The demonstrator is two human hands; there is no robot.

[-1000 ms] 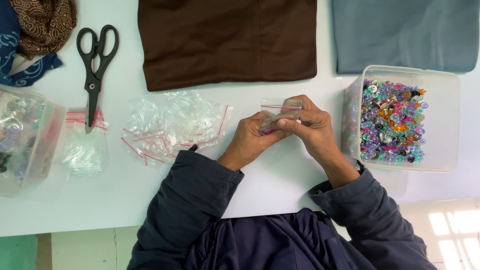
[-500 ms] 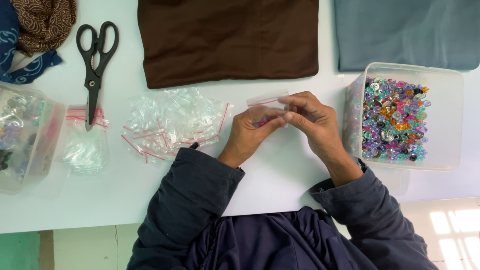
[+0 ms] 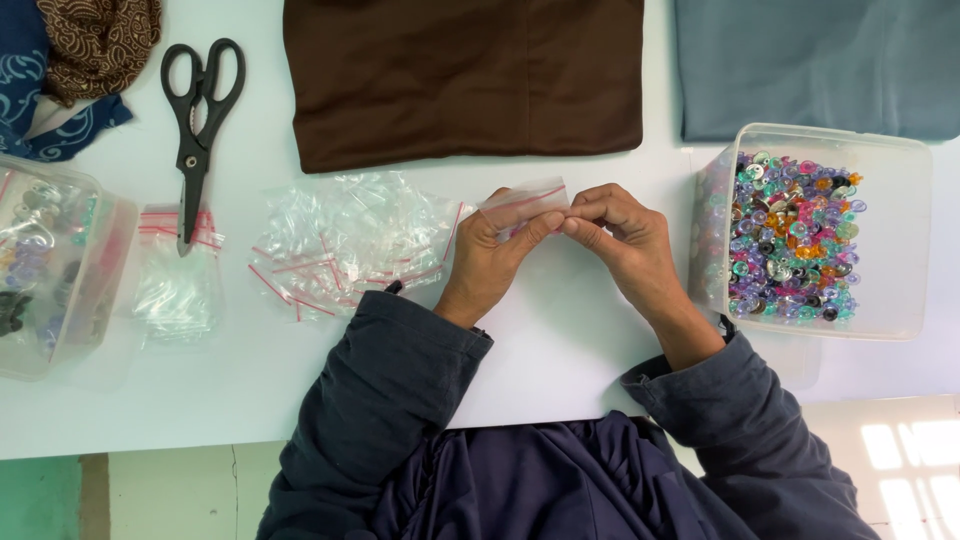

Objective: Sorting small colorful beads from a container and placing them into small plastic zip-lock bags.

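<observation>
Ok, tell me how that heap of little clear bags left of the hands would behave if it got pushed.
The heap of bags would probably slide and spread out rather than move as one, since the bags lie loose and crumpled. They look thin and light, so likely floppy. The white table looks smooth, so they may slip easily.

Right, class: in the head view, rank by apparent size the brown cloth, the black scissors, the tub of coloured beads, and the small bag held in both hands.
1. brown cloth
2. tub of coloured beads
3. black scissors
4. small bag, partly hidden by the fingers of left hand and right hand
</observation>
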